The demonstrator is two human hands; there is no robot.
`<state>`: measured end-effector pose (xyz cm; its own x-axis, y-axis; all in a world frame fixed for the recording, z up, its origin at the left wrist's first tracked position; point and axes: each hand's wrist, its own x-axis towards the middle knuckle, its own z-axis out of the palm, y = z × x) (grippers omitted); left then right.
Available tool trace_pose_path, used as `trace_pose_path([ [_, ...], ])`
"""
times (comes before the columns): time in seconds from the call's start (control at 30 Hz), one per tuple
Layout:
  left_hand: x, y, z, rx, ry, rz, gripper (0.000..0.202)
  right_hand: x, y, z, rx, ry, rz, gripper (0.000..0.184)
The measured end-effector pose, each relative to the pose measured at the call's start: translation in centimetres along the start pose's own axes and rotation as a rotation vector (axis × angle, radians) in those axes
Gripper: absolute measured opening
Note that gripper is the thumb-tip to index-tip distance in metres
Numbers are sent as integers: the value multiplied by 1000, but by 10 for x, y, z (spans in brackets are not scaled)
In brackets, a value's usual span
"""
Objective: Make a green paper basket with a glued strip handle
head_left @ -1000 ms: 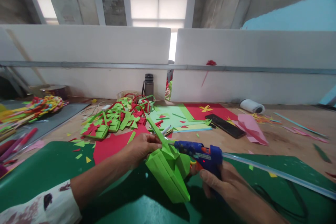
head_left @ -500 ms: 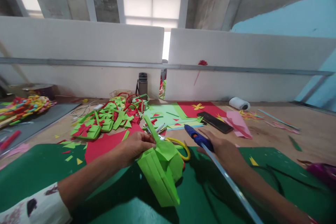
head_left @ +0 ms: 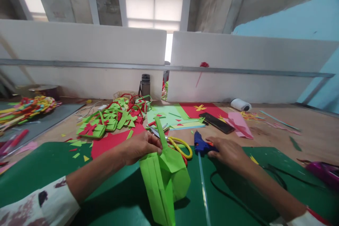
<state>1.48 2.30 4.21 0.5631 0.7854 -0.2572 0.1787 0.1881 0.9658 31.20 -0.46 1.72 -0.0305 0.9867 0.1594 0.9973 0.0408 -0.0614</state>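
My left hand pinches a light green folded-paper basket near the base of its upright strip handle. The basket hangs tilted over the green mat, its rounded side turned right. On the right, my right hand has its thumb and fingers around the grip of a blue hot glue gun, low at the mat's far edge with its nozzle pointing away. A long clear glue stick trails from its back towards me. Yellow-handled scissors lie between the hands, partly behind the basket.
Several finished green and red paper baskets are heaped at the back left. A black phone, pink paper and a white roll lie back right. A dark bottle stands by the partition. A black cord crosses the mat.
The glue gun has come down and slightly right, and its glue stick has swung to point more straight towards me. The basket has shifted slightly lower, still in my left hand.
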Motion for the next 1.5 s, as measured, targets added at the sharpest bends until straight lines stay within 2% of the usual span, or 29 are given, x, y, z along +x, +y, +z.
trace_pose_path([
  [0.1, 2, -4, 2, -40, -59, -13, 11, -1, -24, -14, 35, 66, -23, 36],
  [0.13, 3, -6, 2, -47, -77, -14, 11, 0, -36, -20, 94, 73, -72, 35],
  [0.2, 4, -10, 3, -54, -111, -20, 12, 1, -61, -28, 489, 27, -183, 32],
  [0.27, 6, -14, 4, -59, -135, -22, 13, 5, -85, -32, 841, -126, -267, 32],
  [0.33, 8, -18, 4, -63, -143, -19, 13, 11, -105, -31, 1082, -207, -249, 31],
  [0.37, 9, -20, 5, -64, -145, -19, 13, 14, -112, -30, 1104, -209, -247, 29],
  [0.5, 11, -23, 5, -68, -147, -21, 11, 21, -126, -26, 1099, -134, -237, 17],
  [0.7, 13, -21, 3, -75, -138, 17, 14, 16, -127, -27, 1036, 44, -291, 13],
  [0.8, 14, -19, 2, -70, -99, 37, 16, 14, -122, -21, 973, 169, -393, 10],
  [0.93, 11, -15, 2, -57, -120, -8, 13, 17, -113, -14, 884, 317, -603, 7],
  [1.03, 8, -14, 3, -68, -125, -34, 10, 21, -107, -11, 738, 405, -794, 12],
  [1.13, 7, -15, 4, -82, -139, -60, 11, 22, -103, -8, 552, 471, -889, 18],
  [1.3, 9, -17, 4, -122, -152, -104, 18, 21, -100, -3, 431, 414, -970, 22],
  [1.4, 10, -17, 4, -129, -122, -105, 17, 20, -101, -4, 562, 290, -910, 22],
  [1.5, 11, -17, 3, -120, -88, -100, 15, 19, -102, -9, 796, 81, -773, 20],
])
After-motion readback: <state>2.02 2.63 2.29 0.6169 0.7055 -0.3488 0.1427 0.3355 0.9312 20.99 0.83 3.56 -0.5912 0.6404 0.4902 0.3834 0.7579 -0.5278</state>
